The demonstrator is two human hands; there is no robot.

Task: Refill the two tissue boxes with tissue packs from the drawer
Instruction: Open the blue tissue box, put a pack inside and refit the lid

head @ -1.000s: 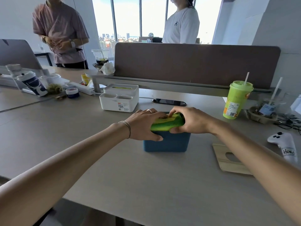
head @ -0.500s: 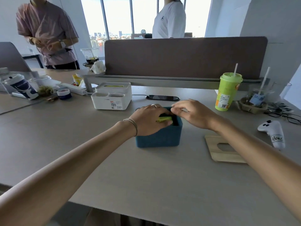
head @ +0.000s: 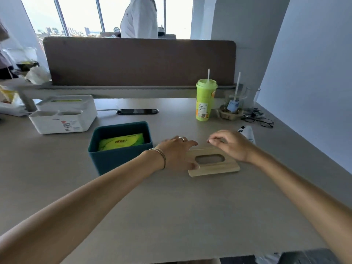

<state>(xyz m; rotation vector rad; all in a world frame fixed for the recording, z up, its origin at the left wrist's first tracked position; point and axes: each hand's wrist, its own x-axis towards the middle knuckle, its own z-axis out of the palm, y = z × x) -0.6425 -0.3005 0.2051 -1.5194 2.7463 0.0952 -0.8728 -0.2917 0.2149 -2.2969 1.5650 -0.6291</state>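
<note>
A dark teal tissue box (head: 122, 159) stands open on the desk with a green tissue pack (head: 122, 143) lying inside it. To its right lies the wooden lid (head: 215, 169) with an oval slot. My left hand (head: 177, 155) rests flat on the lid's left end, fingers spread. My right hand (head: 230, 144) hovers over the lid's far right edge, fingers curled and empty. A white tissue box (head: 62, 115) with a green slot on top stands at the left rear.
A green cup with a straw (head: 204, 101), a black phone (head: 138, 111), glasses (head: 261, 121) and a white controller (head: 247, 131) lie toward the back right. A brown divider (head: 141, 61) runs along the desk's far edge. A person in white stands beyond it.
The green pack went down into the teal box and both hands let go of it. They moved right to the wooden lid. The camera swung right.
</note>
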